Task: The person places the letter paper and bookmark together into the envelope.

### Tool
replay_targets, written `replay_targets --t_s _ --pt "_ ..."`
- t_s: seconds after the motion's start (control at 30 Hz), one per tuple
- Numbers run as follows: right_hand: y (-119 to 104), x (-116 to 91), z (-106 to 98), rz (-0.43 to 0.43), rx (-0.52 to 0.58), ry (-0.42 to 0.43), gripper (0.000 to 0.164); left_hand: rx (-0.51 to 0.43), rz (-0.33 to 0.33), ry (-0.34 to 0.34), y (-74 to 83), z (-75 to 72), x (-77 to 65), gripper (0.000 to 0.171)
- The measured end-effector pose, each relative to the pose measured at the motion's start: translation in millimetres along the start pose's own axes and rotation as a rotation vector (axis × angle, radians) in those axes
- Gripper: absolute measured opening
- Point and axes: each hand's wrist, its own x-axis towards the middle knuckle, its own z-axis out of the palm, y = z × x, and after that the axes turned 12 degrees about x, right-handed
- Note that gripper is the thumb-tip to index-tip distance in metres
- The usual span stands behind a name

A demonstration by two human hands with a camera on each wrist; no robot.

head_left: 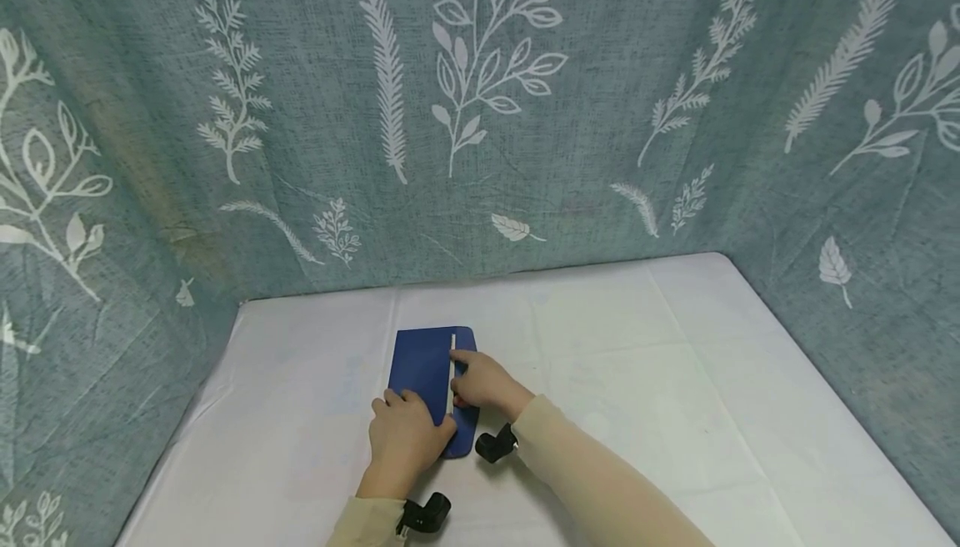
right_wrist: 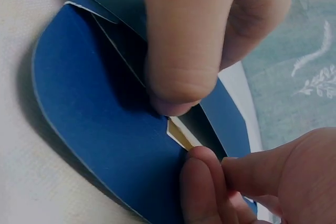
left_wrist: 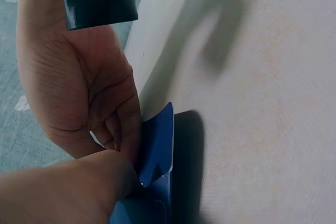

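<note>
A dark blue envelope (head_left: 420, 359) lies on the table, with its flap (right_wrist: 100, 119) folded out to the right. Along the mouth runs a pale edge (head_left: 453, 342); up close it shows as a white-and-tan card (right_wrist: 181, 134) peeking out. My left hand (head_left: 405, 439) grips the near part of the envelope, fingers on its face and thumb at the mouth. At the flap side, my right hand (head_left: 487, 384) has thumb and finger at the mouth and pinches the card edge. How much card lies inside is hidden.
A white cloth covers the table (head_left: 637, 380). Teal curtains (head_left: 300, 113) with white leaf prints stand behind it and at both sides. Small black cameras (head_left: 427, 514) sit on both wrists, the right one close to the envelope's near right corner.
</note>
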Motion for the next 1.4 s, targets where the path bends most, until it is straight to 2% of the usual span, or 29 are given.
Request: replay_targets --t_s 0.17,0.57,0.77,0.9,1.0,1.07,1.2,1.3,1.4 --pt "-1 0 0 -0.008 -0.02 -0.004 0.057 0.006 -0.002 -0.007 -0.5 -1.9 0.9 0.091" --pt "-2 1 1 -0.015 0.013 -0.006 0.059 0.003 -0.004 0.007 -3.7 -3.5 -0.5 0.092" --pt "5 -1 1 -0.021 0.099 0.006 0.06 -0.007 0.003 0.009 -2.5 -1.0 -3.6 0.092" --pt "6 -6 -1 -0.06 0.148 -0.012 0.061 0.008 0.004 0.039 -5.1 -0.3 -4.4 0.092" --pt "7 -10 -7 -0.108 0.094 -0.038 0.06 0.026 0.006 0.057 -8.3 -0.1 -3.6 0.092" --pt "7 -16 -14 -0.141 0.003 -0.026 0.06 0.032 0.012 0.056 -10.1 0.2 -3.1 0.093" --pt "10 -32 -33 -0.224 -0.192 0.103 0.057 0.015 0.012 0.027 -11.8 0.0 -3.9 0.098" --pt "17 -43 -46 -0.262 -0.288 0.215 0.056 -0.016 0.009 0.012 -14.3 -2.0 -6.5 0.097" --pt "24 -53 -60 -0.277 -0.376 0.293 0.058 -0.068 0.04 0.04 -14.4 -4.3 -8.0 0.093"
